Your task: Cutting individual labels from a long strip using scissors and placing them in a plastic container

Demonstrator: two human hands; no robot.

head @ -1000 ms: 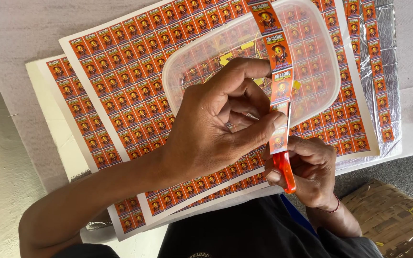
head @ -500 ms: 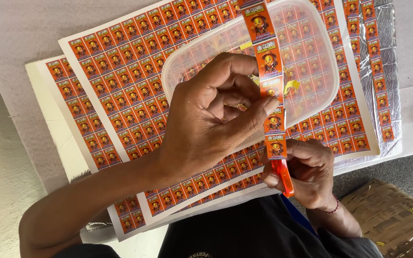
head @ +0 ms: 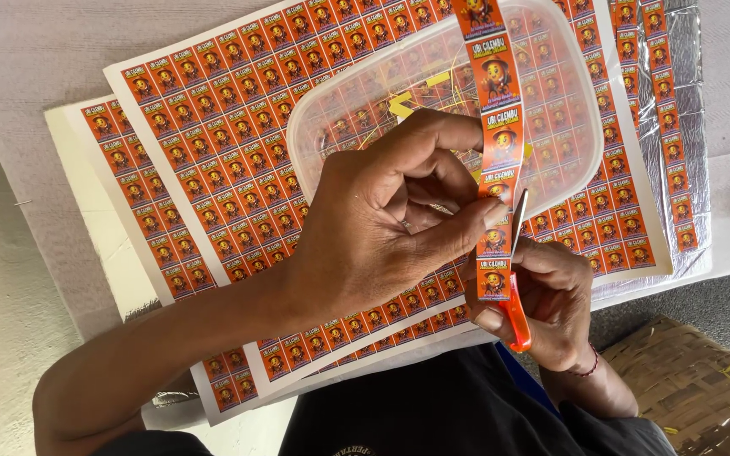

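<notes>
My left hand [head: 382,219] pinches a long strip of orange printed labels [head: 498,127] between thumb and fingers, holding it upright over a clear plastic container [head: 568,160]. My right hand [head: 551,304] grips orange-handled scissors [head: 517,312] just below, with the metal blade [head: 520,215] showing beside the strip's right edge. The strip's lower end hangs in front of the right hand's fingers. Small yellow scraps lie inside the container.
Large sheets of the same orange labels [head: 213,127] lie stacked on white board [head: 120,253] under the container. Cut label strips rest on silver foil [head: 690,127] at the right. A woven basket [head: 694,388] sits at the lower right. Pale cloth covers the surface.
The strip has shifted slightly right and down in my left hand. The scissors have moved a little lower and right, and the blade now shows next to the strip.
</notes>
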